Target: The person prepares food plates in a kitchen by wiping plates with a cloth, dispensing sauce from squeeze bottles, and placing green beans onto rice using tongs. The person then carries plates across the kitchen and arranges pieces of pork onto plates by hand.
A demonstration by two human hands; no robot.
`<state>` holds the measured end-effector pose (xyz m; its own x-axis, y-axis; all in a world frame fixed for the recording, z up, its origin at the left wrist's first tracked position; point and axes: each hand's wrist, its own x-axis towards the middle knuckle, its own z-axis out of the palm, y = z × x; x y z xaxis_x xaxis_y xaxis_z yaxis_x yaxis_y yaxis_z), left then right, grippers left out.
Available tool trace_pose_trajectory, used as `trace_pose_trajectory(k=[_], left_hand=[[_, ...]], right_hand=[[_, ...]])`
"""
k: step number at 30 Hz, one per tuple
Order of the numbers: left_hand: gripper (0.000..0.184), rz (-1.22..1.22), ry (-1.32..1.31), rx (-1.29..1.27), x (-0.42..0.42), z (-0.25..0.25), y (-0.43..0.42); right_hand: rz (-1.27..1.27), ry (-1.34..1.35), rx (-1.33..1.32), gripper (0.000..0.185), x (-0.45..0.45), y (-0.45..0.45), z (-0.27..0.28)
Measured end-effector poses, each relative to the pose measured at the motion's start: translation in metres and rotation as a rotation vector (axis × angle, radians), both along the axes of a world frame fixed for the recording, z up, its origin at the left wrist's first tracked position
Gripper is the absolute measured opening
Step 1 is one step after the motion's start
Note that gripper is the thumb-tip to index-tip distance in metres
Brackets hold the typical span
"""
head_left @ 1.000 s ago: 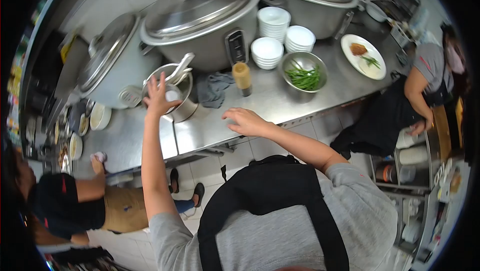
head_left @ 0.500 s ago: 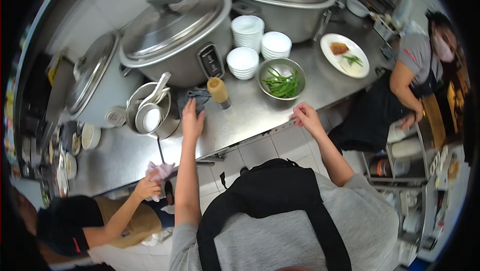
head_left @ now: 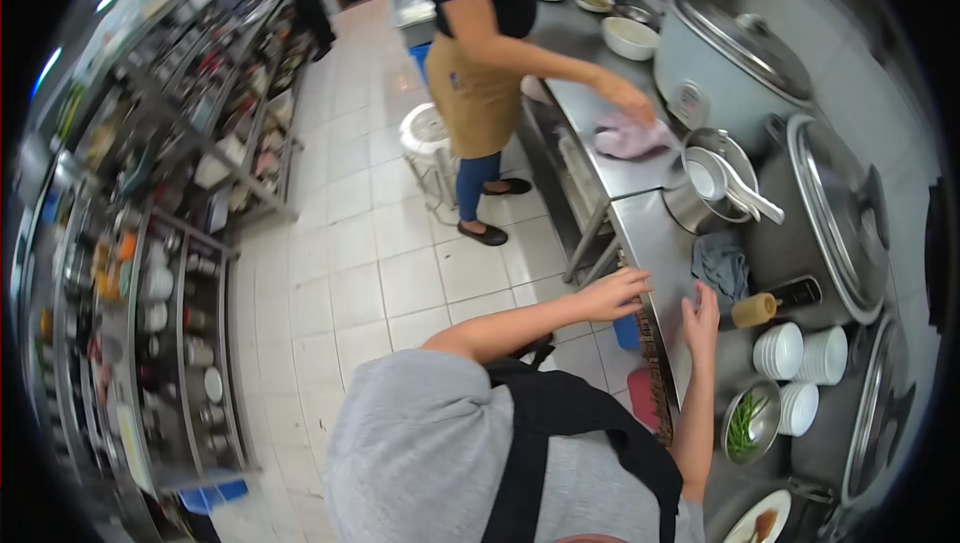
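My left hand (head_left: 614, 294) is stretched out near the counter's front edge, fingers apart and nothing in it. Beside it, my right hand (head_left: 701, 311) is raised over the steel counter (head_left: 650, 233), also empty with extended fingers. A crumpled dark grey cloth (head_left: 720, 265) lies just beyond my right hand. Close by is a squeeze bottle (head_left: 754, 310) of tan sauce. Nearer to me stands a steel bowl (head_left: 768, 436) of green beans (head_left: 743, 423). Stacked white bowls (head_left: 778, 351) are beside it.
A co-worker's hand (head_left: 628, 101) is on a pink cloth (head_left: 633, 135) at the far counter. A steel pot (head_left: 690, 205) with ladles and large rice cookers (head_left: 840, 213) line the wall side. Shelving (head_left: 190, 343), a white stool (head_left: 425, 128) and tiled floor lie left.
My view has swung left toward the co-worker and the aisle. My left hand has left the grey cloth's side, and my right hand has come near it. The co-worker's pink cloth is now on the counter.
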<state>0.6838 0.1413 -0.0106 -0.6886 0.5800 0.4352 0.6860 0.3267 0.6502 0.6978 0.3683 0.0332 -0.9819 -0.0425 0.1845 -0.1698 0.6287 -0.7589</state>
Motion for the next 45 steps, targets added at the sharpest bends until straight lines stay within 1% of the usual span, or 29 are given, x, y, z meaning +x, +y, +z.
trace_pose_trajectory(k=[2,3,4,5,6,7,8,10,11,13,14,16,17,18,20,22,23,24,25,26,27,28,30,32,36,39,40,44,45], left_hand=[[0.041,0.114,-0.074,-0.071,0.044,-0.031,-0.071],[0.037,0.252,-0.142,-0.192,0.067,-0.067,-0.107],[0.036,0.366,-0.219,-0.290,0.094,-0.085,-0.145],[0.036,0.501,-0.432,-0.444,0.123,-0.099,-0.181],[0.037,0.660,-0.543,-0.465,0.159,-0.126,-0.219],[0.038,0.776,-0.621,-0.599,0.192,-0.168,-0.261],[0.038,0.866,-0.778,-0.684,0.227,-0.188,-0.296],[0.039,1.002,-1.274,-0.877,0.288,-0.196,-0.347],[0.037,1.166,-1.412,-0.873,0.315,-0.206,-0.365],[0.040,1.261,-1.495,-0.851,0.345,-0.198,-0.387],[0.040,1.263,-1.493,-0.828,0.340,-0.194,-0.395],[0.045,1.197,-1.440,-0.671,0.324,-0.188,-0.420],[0.049,1.180,-1.280,-0.637,0.315,-0.197,-0.432],[0.052,1.163,-1.119,-0.607,0.302,-0.210,-0.446],[0.050,1.165,-0.862,-0.492,0.275,-0.210,-0.464],[0.051,1.072,-0.789,-0.442,0.252,-0.194,-0.482],[0.052,1.039,-0.728,-0.438,0.248,-0.184,-0.489],[0.052,1.013,-0.698,-0.410,0.242,-0.177,-0.500],[0.053,0.989,-0.663,-0.382,0.235,-0.168,-0.512],[0.053,1.000,-0.666,-0.383,0.230,-0.155,-0.525],[0.053,0.999,-0.637,-0.359,0.224,-0.140,-0.538],[0.054,0.996,-0.614,-0.335,0.221,-0.126,-0.552],[0.053,1.042,-0.571,-0.259,0.218,-0.104,-0.577],[0.052,1.077,-0.538,-0.184,0.223,-0.093,-0.601],[0.053,1.227,-0.533,0.007,0.224,-0.083,-0.645],[0.055,1.285,-0.553,0.090,0.230,-0.090,-0.694],[0.054,1.370,-0.579,0.114,0.231,-0.099,-0.713],[0.052,1.570,-0.711,0.164,0.257,-0.168,-0.800],[0.055,1.625,-0.819,0.134,0.278,-0.194,-0.815]], right_hand=[[-0.068,0.410,0.504,0.037,-0.036,-0.012,-0.009],[-0.043,0.421,0.494,0.037,-0.045,-0.014,-0.015],[-0.103,0.305,0.604,0.034,-0.054,-0.016,-0.021],[-0.165,0.187,0.716,0.031,-0.063,-0.018,-0.028],[-0.226,0.205,0.754,0.022,-0.072,-0.019,-0.037],[-0.210,0.219,0.756,0.022,-0.075,-0.019,-0.037],[-0.229,0.198,0.751,0.018,-0.075,-0.019,-0.035],[-0.265,0.248,0.757,0.012,-0.078,-0.012,-0.038],[-0.262,0.262,0.767,0.012,-0.080,-0.010,-0.037],[-0.314,0.149,0.792,0.010,-0.082,-0.012,-0.030],[-0.328,0.086,0.675,0.014,-0.080,-0.015,-0.026],[-0.370,0.058,0.559,0.048,-0.061,-0.042,-0.008],[-0.342,0.062,0.495,0.060,-0.048,-0.059,-0.002],[-0.298,0.274,0.471,0.071,-0.042,-0.067,-0.021],[-0.309,0.438,0.288,0.068,-0.009,-0.123,-0.027],[-0.256,0.480,0.263,0.065,0.013,-0.178,-0.067],[-0.233,0.232,0.052,0.061,0.021,-0.210,-0.102],[-0.041,0.299,0.278,0.056,0.029,-0.243,-0.137],[0.150,0.106,0.263,0.053,0.040,-0.286,-0.160],[0.453,-0.005,0.311,0.053,0.037,-0.320,-0.197],[0.594,-0.076,0.406,0.056,0.054,-0.379,-0.180],[0.743,-0.304,0.447,0.060,0.052,-0.428,-0.190],[0.910,-0.344,0.272,0.059,0.060,-0.530,-0.160],[1.048,-0.243,0.356,0.056,0.050,-0.620,-0.135],[1.155,-0.108,0.413,0.051,-0.002,-0.760,-0.141],[1.146,-0.187,0.379,0.047,-0.067,-0.838,-0.191],[1.147,-0.188,0.376,0.047,-0.088,-0.855,-0.209],[1.007,-0.339,0.866,0.042,-0.185,-0.911,-0.272],[0.915,-0.221,0.809,0.040,-0.205,-0.909,-0.302]])
